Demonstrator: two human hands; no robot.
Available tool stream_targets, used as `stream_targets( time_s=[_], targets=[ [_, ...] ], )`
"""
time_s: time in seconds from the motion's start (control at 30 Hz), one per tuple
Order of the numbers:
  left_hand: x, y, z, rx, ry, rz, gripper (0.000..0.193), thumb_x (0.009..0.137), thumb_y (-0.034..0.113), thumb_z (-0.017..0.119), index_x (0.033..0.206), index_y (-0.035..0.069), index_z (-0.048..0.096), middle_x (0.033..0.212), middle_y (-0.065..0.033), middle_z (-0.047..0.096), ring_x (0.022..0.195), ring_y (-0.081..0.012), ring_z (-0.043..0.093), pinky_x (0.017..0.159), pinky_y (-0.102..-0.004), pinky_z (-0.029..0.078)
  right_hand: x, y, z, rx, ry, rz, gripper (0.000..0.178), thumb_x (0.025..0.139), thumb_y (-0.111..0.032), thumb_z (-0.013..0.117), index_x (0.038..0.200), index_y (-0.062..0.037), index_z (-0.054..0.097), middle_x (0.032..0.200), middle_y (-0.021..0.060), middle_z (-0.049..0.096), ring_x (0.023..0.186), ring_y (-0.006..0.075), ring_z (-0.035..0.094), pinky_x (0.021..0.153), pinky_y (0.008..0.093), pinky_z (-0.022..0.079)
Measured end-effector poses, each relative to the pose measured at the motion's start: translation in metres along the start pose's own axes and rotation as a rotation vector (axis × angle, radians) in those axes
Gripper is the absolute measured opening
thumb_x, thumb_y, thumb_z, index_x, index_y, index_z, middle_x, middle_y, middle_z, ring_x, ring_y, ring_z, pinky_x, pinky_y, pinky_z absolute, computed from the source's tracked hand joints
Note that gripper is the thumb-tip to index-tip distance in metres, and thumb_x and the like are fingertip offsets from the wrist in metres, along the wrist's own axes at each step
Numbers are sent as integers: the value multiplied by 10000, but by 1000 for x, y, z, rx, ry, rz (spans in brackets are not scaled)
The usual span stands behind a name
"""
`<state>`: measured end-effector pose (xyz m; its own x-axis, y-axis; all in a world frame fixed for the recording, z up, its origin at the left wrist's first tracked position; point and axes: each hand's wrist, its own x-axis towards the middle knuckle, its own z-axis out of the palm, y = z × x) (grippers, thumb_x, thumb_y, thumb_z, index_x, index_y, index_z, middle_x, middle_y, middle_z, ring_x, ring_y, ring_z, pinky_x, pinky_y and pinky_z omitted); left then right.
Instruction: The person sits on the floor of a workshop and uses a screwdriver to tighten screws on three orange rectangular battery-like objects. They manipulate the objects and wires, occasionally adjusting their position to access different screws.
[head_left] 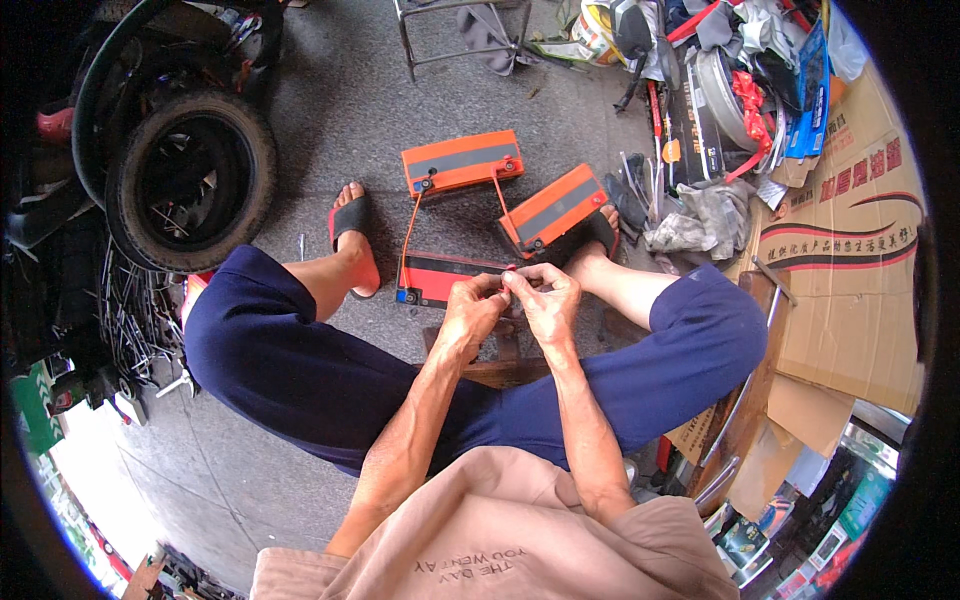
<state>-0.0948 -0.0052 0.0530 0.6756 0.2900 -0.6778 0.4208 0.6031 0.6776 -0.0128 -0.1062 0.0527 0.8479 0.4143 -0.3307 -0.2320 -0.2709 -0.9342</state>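
Note:
My left hand and my right hand meet at the near edge of a red and black battery. Thumbs and forefingers are pinched together, fingertips almost touching. Whatever they hold is too small to make out; a reddish bit shows at the fingertips. Both hands cover that battery's right end. Beyond it lies an orange battery with a grey stripe. A second orange battery sits tilted to the right. An orange cable joins the far battery to the red one, and another cable links the two orange ones.
My sandalled feet stand on either side of the batteries on the grey floor. Tyres and metal rods crowd the left. Crumpled grey cloth, flattened cardboard and mixed packaging fill the right. A metal-legged stool stands at the far side.

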Motion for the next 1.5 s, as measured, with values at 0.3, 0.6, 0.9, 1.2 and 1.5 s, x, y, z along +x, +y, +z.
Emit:
stream_targets(
  time_s=[0.3,0.6,0.9,1.2,1.5],
  targets=[
    [1,3,2,24,115,74,250,872,1,649,1116,-46,676,911,-104,710,787,-141,661,671,-283,551,-2,8,2,-191,14,-117,144,800,-111,794,797,9,713,729,95,710,615,118,637,582,298,506],
    [4,-4,-2,207,137,142,253,846,8,661,1086,-44,721,889,-109,737,775,-146,674,673,-280,553,-4,-2,3,-388,-31,-106,150,804,-148,790,813,-16,720,755,120,708,674,211,682,624,342,526],
    [8,-11,-5,243,139,102,247,851,41,690,1086,-24,727,874,-88,727,740,-130,656,641,-276,542,-6,-2,0,-448,-70,-110,111,849,-131,702,874,-25,724,820,145,718,725,287,707,686,383,552],
    [10,-21,-3,427,183,72,239,832,14,702,1067,-17,737,855,-107,739,728,-141,682,589,-288,555,-1,1,-12,-446,-100,42,106,808,-106,737,841,-6,726,750,112,731,672,161,703,622,304,547],
    [5,-13,-2,365,180,86,245,828,4,700,1069,-12,740,877,-98,740,765,-129,673,643,-279,540,2,0,-16,-395,-146,-35,118,815,-98,718,865,7,735,801,130,728,698,190,699,654,319,546]
  ],
)
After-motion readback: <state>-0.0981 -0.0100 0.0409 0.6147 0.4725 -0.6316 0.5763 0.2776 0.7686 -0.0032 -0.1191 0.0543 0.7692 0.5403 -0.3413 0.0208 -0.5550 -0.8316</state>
